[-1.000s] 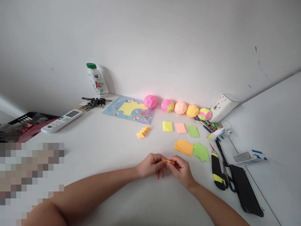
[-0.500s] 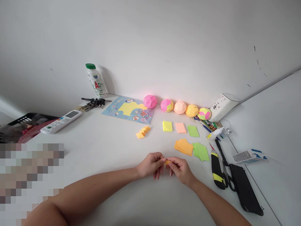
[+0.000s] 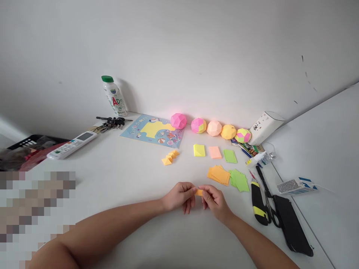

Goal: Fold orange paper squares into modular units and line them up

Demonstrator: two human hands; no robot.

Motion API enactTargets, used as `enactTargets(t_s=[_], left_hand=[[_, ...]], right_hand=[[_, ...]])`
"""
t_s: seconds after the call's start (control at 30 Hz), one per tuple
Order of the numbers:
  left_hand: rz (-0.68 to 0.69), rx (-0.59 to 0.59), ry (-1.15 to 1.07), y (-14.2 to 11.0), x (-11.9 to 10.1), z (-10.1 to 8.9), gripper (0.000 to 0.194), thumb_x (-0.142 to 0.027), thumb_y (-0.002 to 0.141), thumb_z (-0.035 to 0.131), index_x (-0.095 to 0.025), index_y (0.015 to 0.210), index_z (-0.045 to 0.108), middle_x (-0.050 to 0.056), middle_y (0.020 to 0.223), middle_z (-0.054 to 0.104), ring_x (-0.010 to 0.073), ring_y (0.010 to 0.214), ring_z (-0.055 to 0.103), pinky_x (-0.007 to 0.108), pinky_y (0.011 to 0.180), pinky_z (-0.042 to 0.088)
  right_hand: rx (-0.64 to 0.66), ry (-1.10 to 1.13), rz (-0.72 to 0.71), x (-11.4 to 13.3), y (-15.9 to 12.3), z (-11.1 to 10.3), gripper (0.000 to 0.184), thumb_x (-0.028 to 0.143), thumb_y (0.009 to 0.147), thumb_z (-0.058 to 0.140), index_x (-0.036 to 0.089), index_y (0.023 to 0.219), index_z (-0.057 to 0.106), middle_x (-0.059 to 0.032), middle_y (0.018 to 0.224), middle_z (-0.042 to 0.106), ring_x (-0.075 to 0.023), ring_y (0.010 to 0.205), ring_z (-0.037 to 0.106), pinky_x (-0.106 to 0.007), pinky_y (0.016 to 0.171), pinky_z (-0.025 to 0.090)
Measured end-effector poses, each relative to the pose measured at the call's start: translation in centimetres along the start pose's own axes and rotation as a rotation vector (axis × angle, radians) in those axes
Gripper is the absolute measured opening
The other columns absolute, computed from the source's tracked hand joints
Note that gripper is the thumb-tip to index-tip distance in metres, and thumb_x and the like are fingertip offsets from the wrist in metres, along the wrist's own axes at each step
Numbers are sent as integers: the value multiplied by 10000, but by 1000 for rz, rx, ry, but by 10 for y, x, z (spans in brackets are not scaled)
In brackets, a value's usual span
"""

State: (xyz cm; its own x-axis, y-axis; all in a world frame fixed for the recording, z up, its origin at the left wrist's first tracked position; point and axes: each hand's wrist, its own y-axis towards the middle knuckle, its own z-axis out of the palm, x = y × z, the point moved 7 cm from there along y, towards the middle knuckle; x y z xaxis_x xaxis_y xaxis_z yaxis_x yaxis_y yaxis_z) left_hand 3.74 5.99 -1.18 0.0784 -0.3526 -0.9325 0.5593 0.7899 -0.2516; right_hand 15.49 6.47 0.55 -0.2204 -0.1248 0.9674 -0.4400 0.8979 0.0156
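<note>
Between my two hands, low over the white table, is a small folded piece of orange paper (image 3: 199,192). My left hand (image 3: 182,194) pinches its left end between thumb and finger, and my right hand (image 3: 213,200) pinches the right end. Most of the paper is hidden by the fingers. Just beyond lie loose orange sheets (image 3: 220,175) and green sheets (image 3: 239,180). Several folded orange paper pieces (image 3: 170,157) sit together farther off to the left. Small stacks of yellow paper (image 3: 199,150), pink paper (image 3: 215,152) and green paper (image 3: 230,156) form a row behind.
Along the wall stand several faceted paper balls, a pink one (image 3: 178,121) leftmost, near a blue printed card (image 3: 134,129). Bottle (image 3: 114,96), keys (image 3: 113,122) and remote control (image 3: 73,145) are left. Right are a utility knife (image 3: 258,203), scissors (image 3: 270,209), black case (image 3: 293,226) and glue bottle (image 3: 255,159).
My right fingers have shifted slightly on the orange paper, and a little more of it shows between my hands. Everything else stays in place.
</note>
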Motion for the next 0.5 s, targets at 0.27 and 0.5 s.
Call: enactTargets(t_s=[0.27, 0.5], left_hand=[[23, 58, -87, 1, -7, 1, 410, -538, 827, 428, -137, 781, 500, 29, 614, 608, 119, 418, 563, 224, 369, 433], [108, -14, 46, -4, -14, 2, 454, -498, 832, 448, -163, 1125, 535, 46, 784, 621, 139, 600, 587, 248, 462, 488]], right_hand=[[-52, 22, 52, -4, 1, -3, 245, 347, 806, 577, 185, 990, 562, 28, 605, 544, -112, 507, 523, -248, 499, 462], [-88, 63, 100, -9, 2, -6, 295, 380, 798, 587, 177, 1012, 566, 12, 638, 561, -114, 512, 519, -239, 466, 437]])
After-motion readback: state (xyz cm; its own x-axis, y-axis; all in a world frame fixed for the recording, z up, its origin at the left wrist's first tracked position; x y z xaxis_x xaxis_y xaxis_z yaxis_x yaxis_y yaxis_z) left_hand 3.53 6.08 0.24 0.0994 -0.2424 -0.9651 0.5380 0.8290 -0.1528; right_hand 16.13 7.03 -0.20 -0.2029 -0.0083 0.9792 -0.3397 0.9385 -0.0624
